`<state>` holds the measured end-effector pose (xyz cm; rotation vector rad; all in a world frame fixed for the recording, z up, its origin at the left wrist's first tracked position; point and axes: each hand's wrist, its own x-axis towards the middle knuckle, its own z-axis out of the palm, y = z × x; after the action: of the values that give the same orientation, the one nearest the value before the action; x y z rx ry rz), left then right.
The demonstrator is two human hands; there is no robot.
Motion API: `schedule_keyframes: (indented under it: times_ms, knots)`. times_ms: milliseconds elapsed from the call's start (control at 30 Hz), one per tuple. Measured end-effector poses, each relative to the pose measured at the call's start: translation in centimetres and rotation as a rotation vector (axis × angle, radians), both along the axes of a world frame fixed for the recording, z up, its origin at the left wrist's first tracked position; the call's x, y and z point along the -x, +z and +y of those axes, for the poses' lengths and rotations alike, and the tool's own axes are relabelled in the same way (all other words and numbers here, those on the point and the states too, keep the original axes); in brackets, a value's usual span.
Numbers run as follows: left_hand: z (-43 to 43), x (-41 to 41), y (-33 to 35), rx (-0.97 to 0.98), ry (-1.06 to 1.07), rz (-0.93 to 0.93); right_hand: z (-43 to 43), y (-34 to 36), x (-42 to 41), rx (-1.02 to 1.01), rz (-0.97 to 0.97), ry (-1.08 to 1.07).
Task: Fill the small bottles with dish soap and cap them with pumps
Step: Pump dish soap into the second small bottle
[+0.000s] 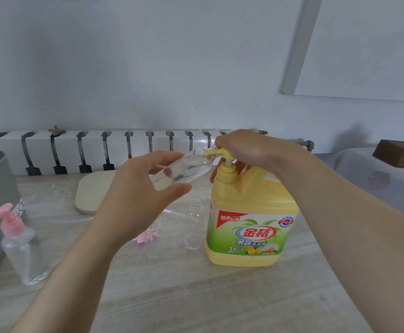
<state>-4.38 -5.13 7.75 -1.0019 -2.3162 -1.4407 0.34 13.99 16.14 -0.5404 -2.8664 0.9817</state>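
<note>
Our left hand [138, 195] gripping a clear small bottle [181, 170], tilted with its mouth at the spout [211, 152], our right hand [249, 150] curled over the yellow pump head [223, 155] of the dish soap jug [251, 219] on the table [196, 296], pink-capped bottle [25, 251] far left

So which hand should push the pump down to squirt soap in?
The right hand. Its fingers curl over the yellow pump on the big soap jug, so it can likely just press down. The left hand is busy holding the small clear bottle tilted, mouth at the pump's tip.
</note>
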Motion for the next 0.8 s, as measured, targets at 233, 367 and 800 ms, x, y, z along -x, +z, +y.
schedule_keyframes:
  times_ms: [233,367,800]
  knots:
    - [-0.13,-0.36,0.52,-0.005,-0.012,0.005,0.81,0.16,-0.45,0.233,0.019,0.048]
    - [-0.03,-0.51,0.46,-0.017,-0.03,-0.01,0.89,0.3,-0.4,0.295,0.022,0.092]
    - [0.11,-0.72,0.57,-0.023,-0.023,-0.002,0.73,0.1,-0.29,0.174,0.069,0.036]
